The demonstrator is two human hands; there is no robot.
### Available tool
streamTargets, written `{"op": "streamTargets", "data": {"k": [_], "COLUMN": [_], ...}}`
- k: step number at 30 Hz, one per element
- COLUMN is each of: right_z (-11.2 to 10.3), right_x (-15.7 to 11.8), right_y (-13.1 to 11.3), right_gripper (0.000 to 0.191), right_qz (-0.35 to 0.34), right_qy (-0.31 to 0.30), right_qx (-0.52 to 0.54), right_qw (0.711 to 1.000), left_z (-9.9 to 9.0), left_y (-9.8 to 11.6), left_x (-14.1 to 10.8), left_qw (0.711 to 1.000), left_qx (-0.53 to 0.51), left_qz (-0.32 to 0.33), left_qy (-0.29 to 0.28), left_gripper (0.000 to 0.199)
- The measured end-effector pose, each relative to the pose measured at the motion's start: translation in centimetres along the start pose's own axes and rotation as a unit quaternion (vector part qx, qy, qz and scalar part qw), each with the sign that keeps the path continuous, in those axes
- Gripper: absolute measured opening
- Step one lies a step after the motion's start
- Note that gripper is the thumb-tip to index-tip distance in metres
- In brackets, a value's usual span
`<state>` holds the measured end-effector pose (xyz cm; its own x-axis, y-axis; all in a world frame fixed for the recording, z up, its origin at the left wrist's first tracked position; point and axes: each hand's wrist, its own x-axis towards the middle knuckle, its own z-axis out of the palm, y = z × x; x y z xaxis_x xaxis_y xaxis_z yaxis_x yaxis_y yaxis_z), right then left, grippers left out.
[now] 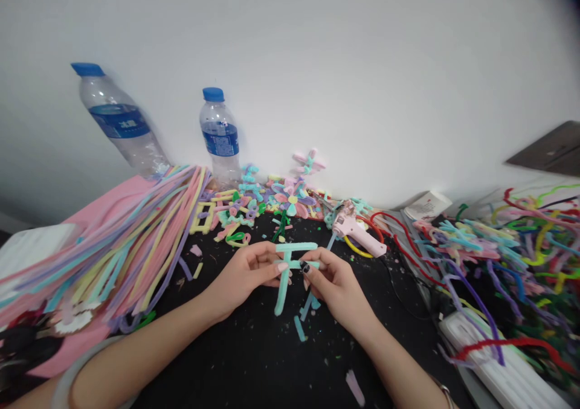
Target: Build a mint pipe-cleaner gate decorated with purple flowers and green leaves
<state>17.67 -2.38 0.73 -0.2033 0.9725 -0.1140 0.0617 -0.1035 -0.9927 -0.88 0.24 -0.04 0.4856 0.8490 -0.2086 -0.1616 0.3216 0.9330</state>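
Observation:
Mint-green pipe cleaner pieces (283, 288) form an F-like shape with one long bar, a top bar and a shorter middle bar. My left hand (258, 267) is closed on the long bar, its thumb pressed near the join. My right hand (327, 279) pinches the end of the middle bar between thumb and finger. Just beyond my right hand lies a pink hot glue gun (357, 235) with a glue stick at its rear. Short blue-green offcuts (299, 328) lie below the hands on the black table (254, 367).
Long pastel pipe cleaners (149, 234) fan out at the left. Two plastic bottles (220, 140) stand against the wall. A pile of finished pipe cleaner shapes (290, 200) is at the back. Tangled coloured pipe cleaners (512, 258) and a white power strip (498, 367) occupy the right.

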Motion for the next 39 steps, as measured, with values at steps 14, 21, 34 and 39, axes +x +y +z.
{"op": "streamTargets", "data": {"k": [14,21,34,39], "right_z": [-0.06,-0.04,0.09,-0.36], "right_x": [-0.37,-0.45,-0.3,-0.22], "right_y": [0.1,0.06,-0.22,-0.43], "right_gripper": [0.012,0.02,0.023,0.01], "right_qz": [-0.052,-0.059,-0.064,-0.062], "right_qy": [0.087,0.072,0.06,0.064], "right_qx": [-0.122,-0.137,-0.137,-0.068], "right_qw": [0.987,0.986,0.987,0.994], "left_z": [0.45,0.34,0.71,0.21], "left_y": [-0.32,-0.74,-0.69,-0.6], "left_x": [-0.09,-0.08,-0.33,0.1], "left_qw": [0.989,0.986,0.99,0.994], "left_qx": [0.112,0.145,0.126,0.082], "left_qz": [0.024,0.04,0.028,-0.016], "left_qy": [-0.099,-0.074,-0.065,-0.07], "left_gripper": [0.012,0.015,0.012,0.016]}}
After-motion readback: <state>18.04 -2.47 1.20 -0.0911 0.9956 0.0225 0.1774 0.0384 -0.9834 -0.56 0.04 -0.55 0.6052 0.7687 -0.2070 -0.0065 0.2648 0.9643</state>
